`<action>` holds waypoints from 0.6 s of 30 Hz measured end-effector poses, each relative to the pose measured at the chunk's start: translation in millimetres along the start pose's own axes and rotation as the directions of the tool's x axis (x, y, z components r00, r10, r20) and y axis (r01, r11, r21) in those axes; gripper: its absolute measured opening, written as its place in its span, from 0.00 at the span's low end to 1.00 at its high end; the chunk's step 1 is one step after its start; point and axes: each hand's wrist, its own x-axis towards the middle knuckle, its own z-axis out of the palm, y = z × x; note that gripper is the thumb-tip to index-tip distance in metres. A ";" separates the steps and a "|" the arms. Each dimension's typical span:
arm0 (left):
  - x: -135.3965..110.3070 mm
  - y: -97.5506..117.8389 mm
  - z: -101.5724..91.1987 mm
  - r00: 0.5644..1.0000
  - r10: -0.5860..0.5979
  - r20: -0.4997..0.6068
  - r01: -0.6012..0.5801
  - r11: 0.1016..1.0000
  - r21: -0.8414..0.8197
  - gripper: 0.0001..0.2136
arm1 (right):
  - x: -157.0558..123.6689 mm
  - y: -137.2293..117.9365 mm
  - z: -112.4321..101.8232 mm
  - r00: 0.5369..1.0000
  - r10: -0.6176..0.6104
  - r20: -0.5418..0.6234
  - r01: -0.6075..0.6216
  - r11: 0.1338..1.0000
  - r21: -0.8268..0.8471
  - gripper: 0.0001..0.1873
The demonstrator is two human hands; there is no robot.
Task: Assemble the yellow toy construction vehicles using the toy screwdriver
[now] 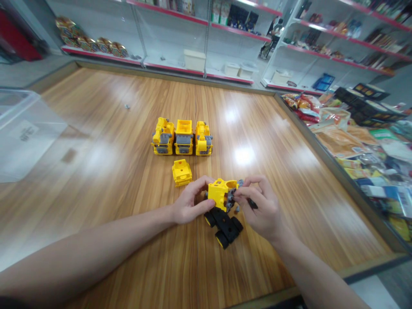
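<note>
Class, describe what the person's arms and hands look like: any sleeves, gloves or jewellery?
Both forearms are bare as far as the picture's edge. The left hand and right hand wear no gloves, and no watch, bracelet or ring shows.

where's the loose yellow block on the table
In the head view, the loose yellow block lies on the wooden table, between the row of three yellow trucks and the left hand holding a yellow cab.

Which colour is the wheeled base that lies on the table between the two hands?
The wheeled base is black; the head view shows it best.
</note>
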 end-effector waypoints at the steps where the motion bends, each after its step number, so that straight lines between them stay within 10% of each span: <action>1: -0.2 0.3 0.2 1.000 -0.004 0.005 0.004 1.000 -0.006 0.12 | -0.2 -0.6 0.4 1.000 0.003 0.010 -0.003 1.000 0.011 0.07; 18: -1.3 9.4 5.1 0.996 -0.093 0.006 0.093 0.995 -0.032 0.16 | -11.0 1.0 8.9 1.000 0.017 0.019 -0.015 0.996 -0.086 0.08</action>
